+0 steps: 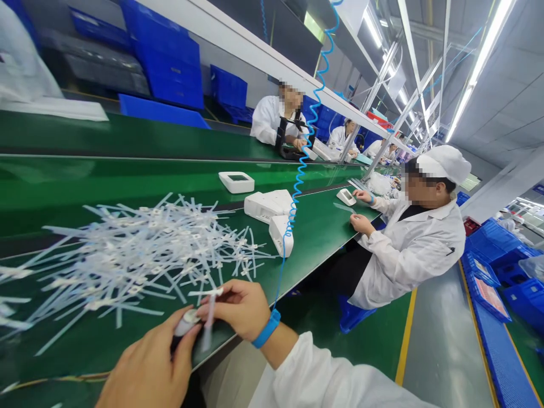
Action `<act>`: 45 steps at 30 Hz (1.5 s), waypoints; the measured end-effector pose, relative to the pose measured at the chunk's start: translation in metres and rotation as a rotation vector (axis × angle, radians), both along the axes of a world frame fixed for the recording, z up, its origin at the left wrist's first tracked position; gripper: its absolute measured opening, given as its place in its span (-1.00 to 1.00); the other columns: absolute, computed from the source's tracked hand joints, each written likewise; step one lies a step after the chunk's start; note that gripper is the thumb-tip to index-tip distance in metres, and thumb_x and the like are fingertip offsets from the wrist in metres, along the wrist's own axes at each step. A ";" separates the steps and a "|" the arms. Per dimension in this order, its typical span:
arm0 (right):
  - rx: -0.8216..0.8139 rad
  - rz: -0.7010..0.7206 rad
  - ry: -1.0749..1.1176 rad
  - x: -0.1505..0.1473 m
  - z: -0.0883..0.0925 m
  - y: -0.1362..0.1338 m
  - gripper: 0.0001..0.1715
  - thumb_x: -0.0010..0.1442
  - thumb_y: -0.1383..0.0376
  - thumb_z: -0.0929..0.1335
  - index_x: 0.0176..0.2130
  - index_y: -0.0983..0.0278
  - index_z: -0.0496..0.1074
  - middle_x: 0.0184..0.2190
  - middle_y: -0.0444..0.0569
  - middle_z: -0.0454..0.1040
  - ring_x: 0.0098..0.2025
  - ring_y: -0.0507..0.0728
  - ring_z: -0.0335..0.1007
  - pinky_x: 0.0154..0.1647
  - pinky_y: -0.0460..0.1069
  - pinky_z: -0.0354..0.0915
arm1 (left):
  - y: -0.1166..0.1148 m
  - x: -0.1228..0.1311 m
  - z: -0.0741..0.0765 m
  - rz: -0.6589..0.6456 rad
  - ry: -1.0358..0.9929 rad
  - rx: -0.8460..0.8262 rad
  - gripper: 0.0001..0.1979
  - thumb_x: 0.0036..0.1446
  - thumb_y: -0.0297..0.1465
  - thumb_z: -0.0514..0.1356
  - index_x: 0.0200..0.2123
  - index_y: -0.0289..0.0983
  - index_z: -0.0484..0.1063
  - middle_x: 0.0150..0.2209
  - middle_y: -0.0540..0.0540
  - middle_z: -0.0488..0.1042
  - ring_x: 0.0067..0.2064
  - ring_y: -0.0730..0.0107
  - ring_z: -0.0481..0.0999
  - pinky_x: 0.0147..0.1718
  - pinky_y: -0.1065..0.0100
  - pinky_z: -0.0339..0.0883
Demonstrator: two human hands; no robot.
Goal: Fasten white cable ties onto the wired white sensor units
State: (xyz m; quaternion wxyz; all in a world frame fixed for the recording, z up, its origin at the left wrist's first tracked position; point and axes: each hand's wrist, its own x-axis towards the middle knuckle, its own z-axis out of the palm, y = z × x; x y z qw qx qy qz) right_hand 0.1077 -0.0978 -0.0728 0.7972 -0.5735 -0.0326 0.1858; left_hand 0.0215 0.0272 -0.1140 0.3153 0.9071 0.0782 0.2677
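Between the fingers and thumb of my left hand (155, 357) is a small cylindrical part (187, 321), pale on top and dark lower down; its exact kind cannot be made out. My right hand (238, 309), wearing a blue wrist strap (267, 328), pinches a translucent strip (208, 320) with a white piece at its upper end. The strip hangs close beside the cylinder; whether they touch is unclear. Just beyond both hands spreads a large heap of similar pale strips (144, 249). Thin wires (63, 378) run across the table towards my left hand.
Several white device housings (272, 205) stand past the heap, near a coiled blue cord (312, 113). A co-worker in white (408, 238) sits to the right, hands over the green table (314, 226). More people work across the line. Blue crates (493, 243) stand at far right.
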 end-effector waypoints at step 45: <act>-0.053 0.189 -0.223 0.008 -0.017 -0.035 -0.60 0.06 0.22 0.66 -0.11 0.15 0.59 -0.30 -0.10 0.73 -0.28 0.15 0.62 -0.08 0.07 0.53 | -0.021 -0.020 0.034 -0.055 0.205 -0.036 -0.72 0.60 -0.27 0.08 0.19 -0.17 0.49 -0.01 -0.15 0.60 0.01 0.06 0.53 -0.02 0.14 0.35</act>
